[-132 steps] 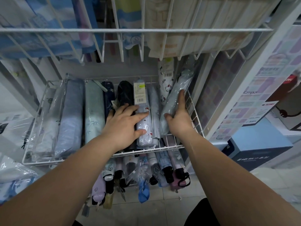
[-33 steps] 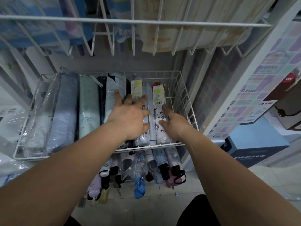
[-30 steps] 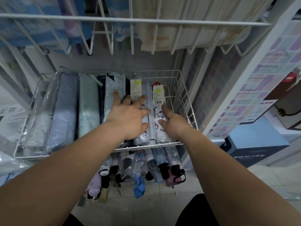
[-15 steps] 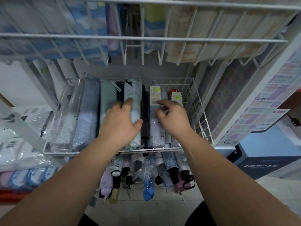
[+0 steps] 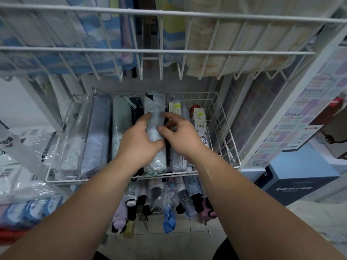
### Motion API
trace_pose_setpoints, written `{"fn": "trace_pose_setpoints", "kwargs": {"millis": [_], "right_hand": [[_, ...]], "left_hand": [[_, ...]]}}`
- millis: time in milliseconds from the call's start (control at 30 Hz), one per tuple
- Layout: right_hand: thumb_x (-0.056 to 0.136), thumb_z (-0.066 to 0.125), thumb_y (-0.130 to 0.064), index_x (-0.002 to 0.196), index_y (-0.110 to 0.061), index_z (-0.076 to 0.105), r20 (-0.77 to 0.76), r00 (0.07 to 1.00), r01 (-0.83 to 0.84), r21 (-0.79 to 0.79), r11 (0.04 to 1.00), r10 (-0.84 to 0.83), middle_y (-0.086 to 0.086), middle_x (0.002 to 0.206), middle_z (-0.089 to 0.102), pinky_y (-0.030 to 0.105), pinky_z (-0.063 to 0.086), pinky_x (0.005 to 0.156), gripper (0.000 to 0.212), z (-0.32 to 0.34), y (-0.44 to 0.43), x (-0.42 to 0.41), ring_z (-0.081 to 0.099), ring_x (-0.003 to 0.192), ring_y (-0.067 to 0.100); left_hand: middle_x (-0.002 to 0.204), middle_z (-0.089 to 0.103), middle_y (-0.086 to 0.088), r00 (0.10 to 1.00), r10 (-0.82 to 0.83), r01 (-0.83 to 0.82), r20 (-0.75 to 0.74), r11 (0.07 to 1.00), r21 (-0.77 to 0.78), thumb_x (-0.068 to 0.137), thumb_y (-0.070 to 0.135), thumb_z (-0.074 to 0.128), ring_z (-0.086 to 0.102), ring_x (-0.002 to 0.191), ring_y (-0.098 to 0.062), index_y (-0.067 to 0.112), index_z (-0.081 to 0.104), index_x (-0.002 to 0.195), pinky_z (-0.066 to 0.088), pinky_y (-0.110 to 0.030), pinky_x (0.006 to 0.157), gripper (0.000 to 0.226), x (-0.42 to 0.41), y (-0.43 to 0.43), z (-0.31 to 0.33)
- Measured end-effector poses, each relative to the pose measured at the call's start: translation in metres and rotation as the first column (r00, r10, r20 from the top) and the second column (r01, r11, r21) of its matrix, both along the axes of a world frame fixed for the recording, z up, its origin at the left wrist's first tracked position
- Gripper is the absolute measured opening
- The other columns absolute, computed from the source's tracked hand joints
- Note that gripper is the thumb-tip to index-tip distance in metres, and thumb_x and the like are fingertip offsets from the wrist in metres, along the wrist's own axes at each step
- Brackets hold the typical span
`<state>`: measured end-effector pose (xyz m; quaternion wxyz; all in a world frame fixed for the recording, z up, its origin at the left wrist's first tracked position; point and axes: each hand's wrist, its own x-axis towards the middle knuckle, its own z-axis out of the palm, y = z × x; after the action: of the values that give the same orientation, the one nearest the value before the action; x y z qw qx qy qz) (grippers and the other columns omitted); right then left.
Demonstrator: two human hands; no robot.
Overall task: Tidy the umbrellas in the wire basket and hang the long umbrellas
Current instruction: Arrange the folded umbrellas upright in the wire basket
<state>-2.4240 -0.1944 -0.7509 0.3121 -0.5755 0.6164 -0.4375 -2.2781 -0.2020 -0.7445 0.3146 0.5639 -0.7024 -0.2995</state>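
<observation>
**Wire basket** [image 5: 227, 132]: white, with an open top, mounted on a shelving unit. It holds folded umbrellas lying side by side, their lengths running front to back.

**Contents, left to right:**
- white umbrella [image 5: 73, 139] in a clear sleeve, against the left wall
- blue-grey umbrella [image 5: 97, 128]
- pale green umbrella [image 5: 121, 121]
- navy umbrella [image 5: 136, 109], mostly hidden behind the left hand
- light blue umbrella [image 5: 155, 109] in clear wrap, at the middle of the row and riding slightly above its neighbours
- black umbrella [image 5: 166, 147], only a narrow strip visible
- white tagged umbrella [image 5: 175, 107]
- cartoon-cat umbrella [image 5: 201, 128], white with a red tip and a barcode tag; it is the last in the row, with a gap between it and the right wall

**Hands:**
- Left hand [image 5: 139, 141]: fingers curl over the left side of the light blue umbrella and the thumb crosses its near part.
- Right hand [image 5: 180, 136]: pinches the same umbrella from the right, thumb and forefinger on the wrap.
- The two hands are close together, with thumbs nearly meeting.

**Upper wire rack** [image 5: 169, 51]: above and behind the basket, holding long umbrellas [image 5: 62, 34] in blue-and-white and beige fabric.

**Lower row** [image 5: 169, 203]: more folded umbrellas beneath the basket, handles pointing toward the viewer.

**Surroundings:**
- Plastic-wrapped packets [image 5: 22, 147] lie to the left.
- A pastel placard [image 5: 293, 128] stands to the right, with a blue box [image 5: 300, 177] below it.
</observation>
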Motion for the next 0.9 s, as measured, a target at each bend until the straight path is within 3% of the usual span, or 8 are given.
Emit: {"fn": "trace_pose_setpoints", "kwargs": {"millis": [133,233,333,400,567,667,767,900], "right_hand": [[0.089,0.072,-0.031,0.147,-0.042,0.043,0.224,0.974,0.019,0.012,1.000,-0.021,0.004,0.113,0.070,0.037,0.060,0.089,0.066,0.006,0.005,-0.017,0.072,0.099,0.017],[0.093,0.070,-0.018,0.150,-0.041,0.038,0.348,0.937,0.019,0.030,0.999,-0.028,0.011,0.112,0.073,0.042,0.061,0.087,0.069,0.009,0.012,-0.041,0.075,0.097,0.022],[0.093,0.068,-0.007,0.152,-0.032,0.038,0.319,0.943,0.095,0.011,0.995,-0.094,0.008,0.115,0.072,0.040,0.061,0.088,0.070,0.011,0.023,-0.068,0.074,0.098,0.019],[0.091,0.069,-0.007,0.154,-0.031,0.035,0.261,0.952,0.168,-0.012,0.986,-0.159,0.002,0.127,0.067,0.043,0.057,0.097,0.076,0.009,0.026,-0.084,0.070,0.109,0.014],[0.078,0.077,-0.029,0.157,-0.044,0.014,0.164,0.951,0.254,0.060,0.965,-0.261,-0.019,0.125,0.062,0.044,0.052,0.104,0.101,-0.003,0.036,-0.105,0.064,0.118,0.011],[0.086,0.076,-0.024,0.160,-0.035,0.008,0.025,0.973,0.225,0.098,0.969,-0.228,-0.006,0.143,0.056,0.038,0.044,0.112,0.101,-0.006,0.044,-0.101,0.057,0.128,0.014],[0.088,0.075,-0.021,0.161,-0.030,0.009,-0.044,0.977,0.211,0.123,0.970,-0.208,0.000,0.145,0.056,0.027,0.042,0.107,0.099,-0.006,0.043,-0.100,0.056,0.129,0.018],[0.086,0.076,-0.017,0.159,-0.028,0.019,-0.024,0.974,0.227,0.138,0.964,-0.226,0.001,0.144,0.057,0.034,0.046,0.109,0.093,-0.011,0.039,-0.098,0.057,0.128,0.018]], "left_hand": [[0.119,0.068,0.010,0.972,-0.064,0.073,-0.228,0.997,0.031,0.070,0.040,0.079,0.070,0.097,-0.012,0.048,0.037,0.144,0.059,-0.038,0.086,0.085,-0.019,0.004,-0.004],[0.126,0.068,0.009,0.926,-0.144,0.178,-0.350,0.982,0.068,0.060,0.051,0.079,0.071,0.104,-0.014,0.056,0.036,0.138,0.059,-0.043,0.091,0.089,-0.041,0.005,-0.007],[0.130,0.066,0.007,0.898,-0.262,0.314,-0.353,0.944,0.098,0.069,0.041,0.083,0.071,0.104,-0.013,0.051,0.029,0.148,0.058,-0.040,0.091,0.096,-0.067,0.004,-0.009],[0.133,0.064,0.004,0.884,-0.350,0.407,-0.309,0.902,0.143,0.078,0.025,0.083,0.070,0.100,-0.013,0.050,0.018,0.153,0.058,-0.034,0.087,0.102,-0.084,0.002,-0.011],[0.138,0.059,0.010,0.865,-0.443,0.491,-0.237,0.844,0.215,0.064,0.024,0.080,0.074,0.096,-0.021,0.059,0.008,0.149,0.062,-0.047,0.084,0.117,-0.113,0.001,-0.022],[0.130,0.065,0.005,0.874,-0.445,0.481,-0.193,0.846,0.229,0.066,0.027,0.080,0.074,0.093,-0.019,0.053,0.003,0.154,0.062,-0.045,0.082,0.120,-0.114,0.004,-0.029],[0.124,0.068,0.002,0.882,-0.442,0.470,-0.163,0.848,0.246,0.061,0.032,0.081,0.075,0.091,-0.019,0.053,0.001,0.153,0.062,-0.046,0.079,0.124,-0.111,0.001,-0.036],[0.124,0.067,0.001,0.898,-0.404,0.438,-0.177,0.860,0.262,0.065,0.029,0.085,0.073,0.094,-0.018,0.048,0.000,0.155,0.062,-0.042,0.081,0.126,-0.108,0.000,-0.043]]}}
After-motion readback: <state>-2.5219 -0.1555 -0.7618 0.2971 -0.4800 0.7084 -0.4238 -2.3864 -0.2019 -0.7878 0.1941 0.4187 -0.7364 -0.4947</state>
